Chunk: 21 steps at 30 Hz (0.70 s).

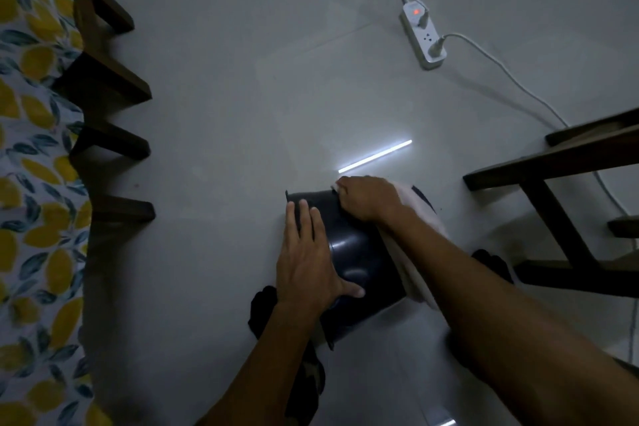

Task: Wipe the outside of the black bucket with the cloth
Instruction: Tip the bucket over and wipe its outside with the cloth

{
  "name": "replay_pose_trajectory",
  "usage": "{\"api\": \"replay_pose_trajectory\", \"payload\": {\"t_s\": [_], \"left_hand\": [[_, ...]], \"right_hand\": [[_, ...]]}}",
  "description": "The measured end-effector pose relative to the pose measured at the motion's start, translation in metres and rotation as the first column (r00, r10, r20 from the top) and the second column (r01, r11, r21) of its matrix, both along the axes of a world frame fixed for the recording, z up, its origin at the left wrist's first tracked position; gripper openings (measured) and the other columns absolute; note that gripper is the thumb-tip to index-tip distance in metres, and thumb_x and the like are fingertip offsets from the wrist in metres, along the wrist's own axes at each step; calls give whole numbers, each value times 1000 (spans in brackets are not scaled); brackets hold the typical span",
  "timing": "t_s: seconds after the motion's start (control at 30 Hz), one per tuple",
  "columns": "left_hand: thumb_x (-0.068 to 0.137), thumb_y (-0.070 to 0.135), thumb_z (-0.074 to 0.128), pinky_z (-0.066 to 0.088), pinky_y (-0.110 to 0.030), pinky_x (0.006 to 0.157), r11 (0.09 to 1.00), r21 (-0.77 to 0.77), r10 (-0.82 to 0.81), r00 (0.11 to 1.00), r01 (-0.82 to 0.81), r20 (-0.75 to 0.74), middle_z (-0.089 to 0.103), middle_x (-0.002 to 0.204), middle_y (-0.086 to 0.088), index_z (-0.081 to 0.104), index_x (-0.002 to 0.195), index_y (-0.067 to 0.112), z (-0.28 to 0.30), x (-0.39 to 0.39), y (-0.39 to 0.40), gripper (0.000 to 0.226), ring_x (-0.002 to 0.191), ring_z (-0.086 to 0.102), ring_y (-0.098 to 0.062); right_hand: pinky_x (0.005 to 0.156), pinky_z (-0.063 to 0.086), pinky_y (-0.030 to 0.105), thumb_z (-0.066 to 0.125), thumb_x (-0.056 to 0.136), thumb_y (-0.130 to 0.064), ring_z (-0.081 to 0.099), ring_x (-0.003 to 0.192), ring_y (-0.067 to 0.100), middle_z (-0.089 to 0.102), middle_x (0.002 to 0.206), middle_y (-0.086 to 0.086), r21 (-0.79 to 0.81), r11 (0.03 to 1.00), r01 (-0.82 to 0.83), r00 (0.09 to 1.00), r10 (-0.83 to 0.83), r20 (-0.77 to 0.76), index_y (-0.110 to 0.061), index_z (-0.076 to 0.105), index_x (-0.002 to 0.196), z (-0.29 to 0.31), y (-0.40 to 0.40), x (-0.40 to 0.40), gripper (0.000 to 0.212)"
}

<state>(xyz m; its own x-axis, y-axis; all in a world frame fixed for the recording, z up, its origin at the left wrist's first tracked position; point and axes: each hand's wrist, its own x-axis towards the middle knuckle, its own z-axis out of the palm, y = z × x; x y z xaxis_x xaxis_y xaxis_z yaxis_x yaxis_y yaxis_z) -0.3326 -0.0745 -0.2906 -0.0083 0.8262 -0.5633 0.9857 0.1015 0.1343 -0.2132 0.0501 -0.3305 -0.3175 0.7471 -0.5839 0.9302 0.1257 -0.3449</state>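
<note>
On the floor [214, 86], black bucket [359, 263] on its side, left hand [307, 259] flat, fingers spread, right hand [366, 199] apparently gripping white cloth [415, 252] against it.

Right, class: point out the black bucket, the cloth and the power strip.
black bucket [359, 263], head view, its glossy side wall.
cloth [420, 235], head view, white fold beside the right forearm.
power strip [424, 38], head view, its white top face.

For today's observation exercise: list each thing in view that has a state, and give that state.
Bucket: on its side on the floor.
Cloth: draped on the bucket.
Left hand: flat on the bucket.
Right hand: pressing the cloth.
Power strip: light on, two plugs in.
</note>
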Motion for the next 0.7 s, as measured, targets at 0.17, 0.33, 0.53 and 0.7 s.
{"api": "replay_pose_trajectory", "payload": {"t_s": [0.17, 0.33, 0.53, 0.7], "left_hand": [[45, 91, 69, -4, -42, 121, 1000, 18, 17, 999, -18, 28, -21, 166, -17, -9, 158, 1, -3, -3, 1, 165, 151, -25, -35], [45, 91, 71, -11, -40, 118, 1000, 24, 15, 999, -16, 36, -18, 166, -19, -6, 159, 0, -4, -4, -2, 164, 151, -24, -35], [45, 91, 70, -6, -46, 123, 1000, 6, 8, 1000, -8, 15, -21, 166, -18, -8, 158, 0, -3, 0, -4, 165, 150, -27, -36], [46, 88, 73, -2, -51, 123, 999, -34, 18, 1000, -18, 0, -21, 166, -15, -11, 159, 5, -3, -1, 6, 164, 151, -24, -35]], "right_hand": [[99, 48, 43, 36, 106, -35, 67, 116, 31, 70, 131, 9, -38, 999, -12, 998, 14, 57, -20, 67, 125, -13, 5, 1, 40], [114, 46, 45, 44, 96, -41, 62, 130, 25, 66, 140, 7, 310, 947, 83, 979, -20, -203, -15, 60, 141, 20, -116, 29, 54], [103, 49, 43, 36, 104, -32, 67, 120, 29, 72, 128, 5, 205, 973, 109, 990, -88, -110, -22, 67, 126, 8, -56, 8, 40], [105, 44, 46, 40, 100, -44, 58, 131, 35, 59, 148, 11, -221, 970, 105, 988, -76, 136, -20, 63, 138, -29, 35, 3, 50]]}}
